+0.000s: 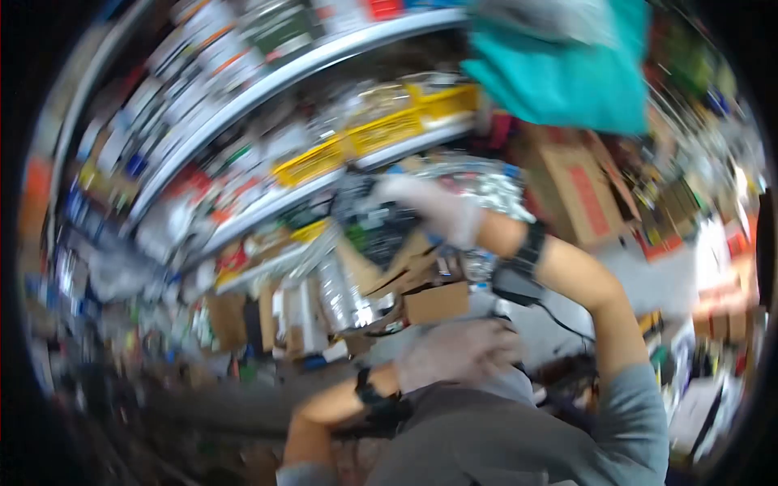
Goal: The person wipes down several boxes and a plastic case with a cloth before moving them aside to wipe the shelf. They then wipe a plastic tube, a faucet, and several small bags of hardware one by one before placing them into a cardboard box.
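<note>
My left hand [462, 354], in a pale glove, is held low in front of my body, over the grey clothing [494, 429]. Its fingers look bent, but blur hides whether they hold anything. My right hand [433, 206], also in a pale glove and heavily smeared by motion, reaches forward to a black plastic bag [377, 219] above an open cardboard box [436, 302]. Whether it grips the bag cannot be made out. Black straps go round both wrists, and a cable hangs from the right one.
Shelves [316, 57] with white tubs [215, 49] and yellow baskets [385, 130] stand ahead. A teal bag [567, 81] hangs at the upper right, above a tall cardboard box [579, 190]. Clear plastic packages [344, 296] and cartons lie at the centre left.
</note>
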A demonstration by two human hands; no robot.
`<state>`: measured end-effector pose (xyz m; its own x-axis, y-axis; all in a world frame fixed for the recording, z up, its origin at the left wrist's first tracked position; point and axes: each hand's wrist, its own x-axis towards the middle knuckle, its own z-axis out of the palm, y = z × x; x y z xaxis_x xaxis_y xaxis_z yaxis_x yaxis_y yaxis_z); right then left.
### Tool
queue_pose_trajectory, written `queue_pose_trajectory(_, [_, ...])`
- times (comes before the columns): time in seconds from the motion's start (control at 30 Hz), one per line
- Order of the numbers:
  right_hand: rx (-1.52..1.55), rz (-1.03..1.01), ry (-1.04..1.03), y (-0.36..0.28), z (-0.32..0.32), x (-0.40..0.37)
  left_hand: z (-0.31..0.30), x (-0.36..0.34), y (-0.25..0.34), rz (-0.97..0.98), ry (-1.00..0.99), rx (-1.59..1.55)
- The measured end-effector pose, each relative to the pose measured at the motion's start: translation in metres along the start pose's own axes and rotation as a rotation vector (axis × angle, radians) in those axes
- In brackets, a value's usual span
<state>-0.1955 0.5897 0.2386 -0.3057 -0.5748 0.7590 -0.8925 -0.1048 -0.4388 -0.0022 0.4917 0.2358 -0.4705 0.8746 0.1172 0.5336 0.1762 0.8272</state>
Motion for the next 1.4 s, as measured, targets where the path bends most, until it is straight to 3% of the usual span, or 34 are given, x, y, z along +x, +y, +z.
queue_pose_trajectory(0.03, [-0.033, 0.228, -0.04, -0.033, -0.018, -0.007, 0.003, 0.009, 0.002, 0.182, 0.068, 0.056])
queue_pose_trajectory(0.07, [-0.134, 0.249, -0.058, -0.035, -0.024, -0.019, 0.003, 0.018, 0.005, 0.285, 0.066, 0.104])
queue_pose_trajectory(0.13, [-0.347, 0.234, -0.06, -0.035, -0.034, -0.043, -0.001, 0.035, 0.015, 0.352, -0.059, 0.204])
queue_pose_trajectory(0.17, [-0.196, 0.305, -0.068, -0.016, -0.04, -0.074, -0.006, 0.042, 0.02, 0.362, -0.122, 0.248])
queue_pose_trajectory(0.2, [-0.25, 0.381, -0.103, -0.021, -0.05, -0.086, -0.007, 0.05, 0.027, 0.372, -0.152, 0.275])
queue_pose_trajectory(0.23, [-0.01, 0.585, -0.026, -0.021, -0.053, -0.103, -0.009, 0.055, 0.032, 0.372, -0.173, 0.298])
queue_pose_trajectory(0.3, [0.501, 0.943, 0.318, -0.017, -0.06, -0.137, -0.011, 0.063, 0.044, 0.368, -0.198, 0.328])
queue_pose_trajectory(0.37, [0.977, 1.348, 0.705, -0.058, -0.061, -0.11, -0.015, 0.067, 0.05, 0.367, -0.226, 0.348])
queue_pose_trajectory(0.53, [0.769, 1.284, 0.729, -0.089, -0.071, -0.15, -0.048, 0.054, 0.05, 0.29, -0.26, 0.386])
queue_pose_trajectory(0.87, [0.873, 1.201, 0.858, -0.12, -0.08, -0.162, -0.065, 0.049, 0.064, 0.269, -0.282, 0.459])
queue_pose_trajectory(1.13, [1.131, 1.095, 0.94, -0.122, -0.069, -0.148, -0.102, 0.026, 0.073, 0.125, -0.3, 0.532])
queue_pose_trajectory(1.3, [1.477, 1.015, 0.944, -0.099, -0.083, -0.132, -0.151, 0.037, 0.072, -0.136, -0.058, 0.669])
queue_pose_trajectory(1.4, [1.479, 0.999, 0.963, -0.095, -0.083, -0.119, -0.157, 0.052, 0.053, -0.226, 0.369, 0.797])
